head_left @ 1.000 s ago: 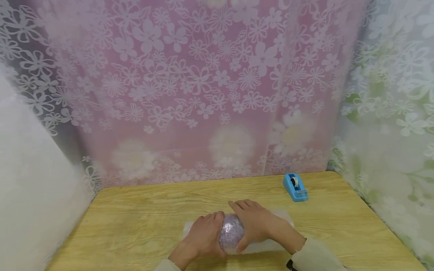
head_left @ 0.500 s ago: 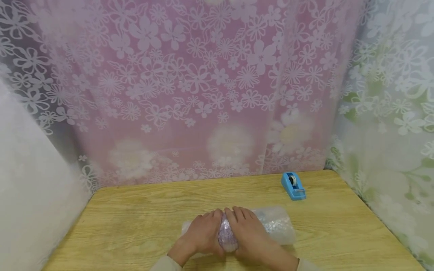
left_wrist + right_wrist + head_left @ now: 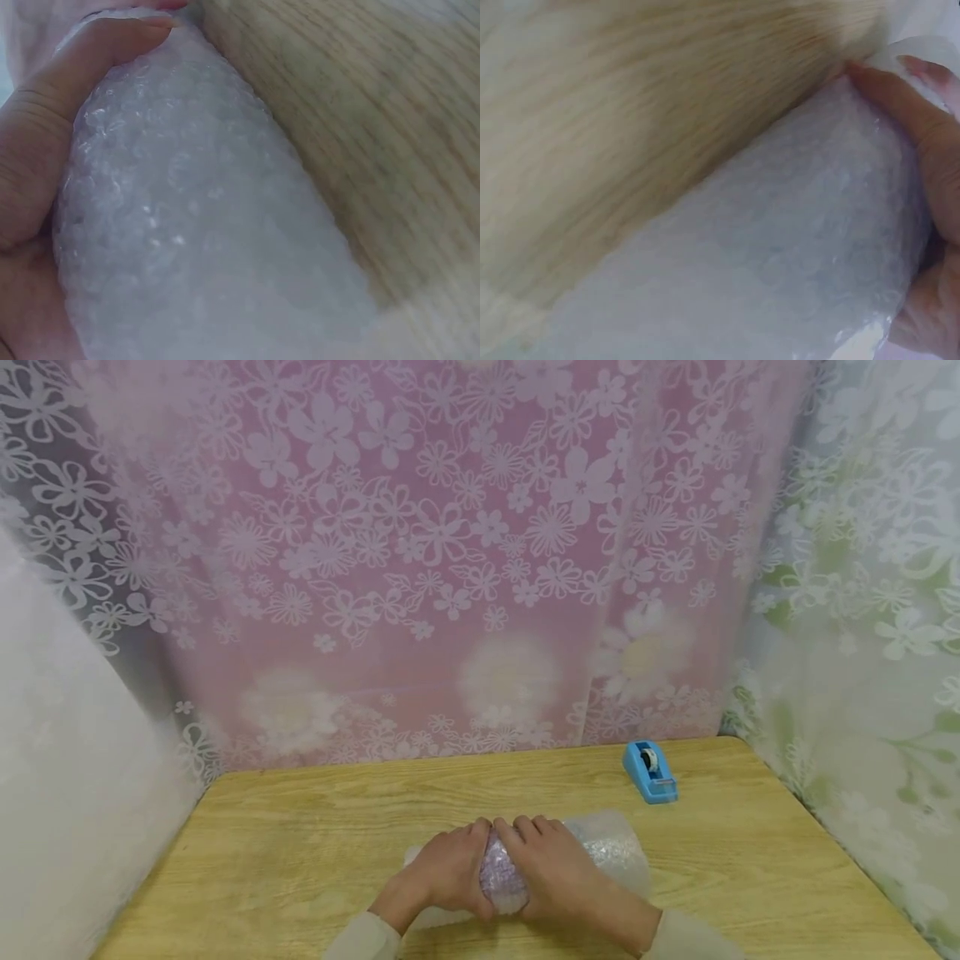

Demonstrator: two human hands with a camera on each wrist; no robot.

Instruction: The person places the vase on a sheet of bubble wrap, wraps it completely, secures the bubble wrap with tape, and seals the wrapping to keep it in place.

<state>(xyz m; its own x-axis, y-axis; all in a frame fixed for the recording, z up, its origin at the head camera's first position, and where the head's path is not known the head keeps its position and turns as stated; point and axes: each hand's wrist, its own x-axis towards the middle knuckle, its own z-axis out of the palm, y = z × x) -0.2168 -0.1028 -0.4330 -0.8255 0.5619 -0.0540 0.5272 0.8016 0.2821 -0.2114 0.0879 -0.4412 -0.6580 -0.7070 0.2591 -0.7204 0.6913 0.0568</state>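
A roll of clear bubble wrap lies across the table in the head view, with something purple showing through its middle. What the purple thing is cannot be told. My left hand grips the roll just left of the purple part, its thumb on the near side. On the other side my right hand holds the roll, fingers over the top. Up close, the left wrist view has my thumb along the bubbled surface. In the right wrist view, my thumb presses the wrap.
A blue tape dispenser with a roll of tape stands toward the back right of the wooden table. Flowered pink sheeting hangs behind the table. More sheeting closes in both sides.
My right hand has shifted closer to my left, and less purple shows between them. The wrap to the right, lower and flatter before, now stands as a rounded tube.
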